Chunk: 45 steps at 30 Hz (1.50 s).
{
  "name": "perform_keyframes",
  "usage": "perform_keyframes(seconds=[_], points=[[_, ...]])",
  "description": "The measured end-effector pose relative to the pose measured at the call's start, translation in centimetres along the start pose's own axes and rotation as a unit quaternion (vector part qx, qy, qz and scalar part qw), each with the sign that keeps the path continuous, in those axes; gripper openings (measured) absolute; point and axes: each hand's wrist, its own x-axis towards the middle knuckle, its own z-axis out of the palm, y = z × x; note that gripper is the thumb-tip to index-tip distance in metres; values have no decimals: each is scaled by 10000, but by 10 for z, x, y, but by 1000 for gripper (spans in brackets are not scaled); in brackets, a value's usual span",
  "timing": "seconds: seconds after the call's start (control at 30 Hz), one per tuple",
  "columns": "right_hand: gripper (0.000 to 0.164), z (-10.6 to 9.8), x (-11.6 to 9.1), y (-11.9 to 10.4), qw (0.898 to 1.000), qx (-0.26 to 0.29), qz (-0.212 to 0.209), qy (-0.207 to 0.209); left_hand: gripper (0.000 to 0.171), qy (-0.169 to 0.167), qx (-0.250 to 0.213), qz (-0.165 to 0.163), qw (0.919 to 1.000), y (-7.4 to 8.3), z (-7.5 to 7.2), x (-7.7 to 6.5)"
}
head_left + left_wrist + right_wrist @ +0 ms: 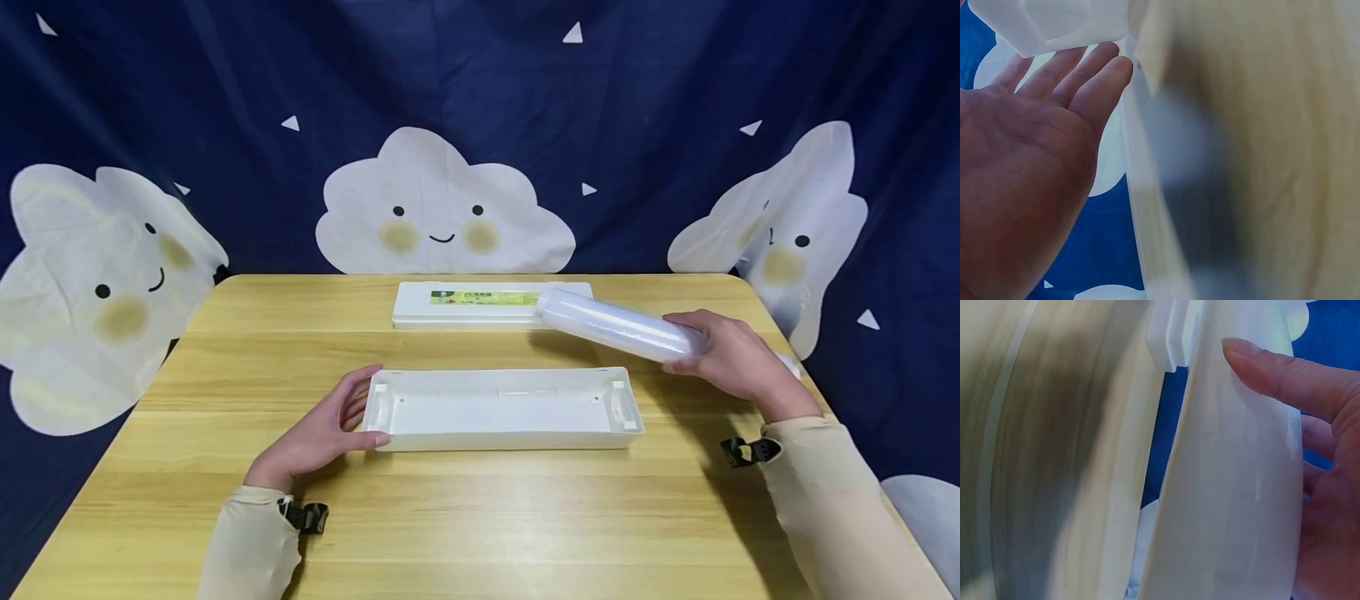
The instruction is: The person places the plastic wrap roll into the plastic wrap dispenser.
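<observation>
A long white box (498, 410) lies on the table, its hollow side up, with a curved holder inside each end. My left hand (326, 429) grips its left end, thumb at the front corner and fingers round to the back. In the left wrist view the fingertips (1105, 52) are right at the box's end wall (1072, 25). My right hand (731, 358) holds a roll of plastic wrap (615, 327) above the table on the right, tilted with its left end farther back. The right thumb (1260, 369) lies along the roll's side in the right wrist view.
A white lid (480, 320) with a green and yellow label lies near the table's back edge, partly overlapped by the roll's left end in the head view. Behind the wooden table (480, 525) hangs a dark blue curtain (495, 75) with smiling clouds.
</observation>
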Motion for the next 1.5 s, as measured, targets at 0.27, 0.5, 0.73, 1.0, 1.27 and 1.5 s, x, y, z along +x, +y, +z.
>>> perform_keyframes(seconds=[0.27, 0.5, 0.73, 1.0, 1.27, 1.5], points=[[73, 3, 8, -2, 9995, 156, 44, -262, 96, -44, -10, 57, 10000, 1, -1, 2], [73, 4, 8, -4, 9993, 184, 62, -329, 96, -41, 39, 12, 10000, 1, -1, 1], [69, 10, 15, -9, 9991, 267, -84, -318, 96, 19, 41, 30, 10000, 3, -2, -2], [68, 13, 12, -9, 9989, 263, -36, -384, 97, -74, -1, 6, 10000, 3, -1, 0], [67, 14, 14, -16, 9992, 222, -132, -292, 96, -26, -1, -5, 10000, 2, -2, -3], [67, 14, 14, -17, 9991, 221, -11, -349, 96, -73, -5, -3, 10000, 3, -1, -1]])
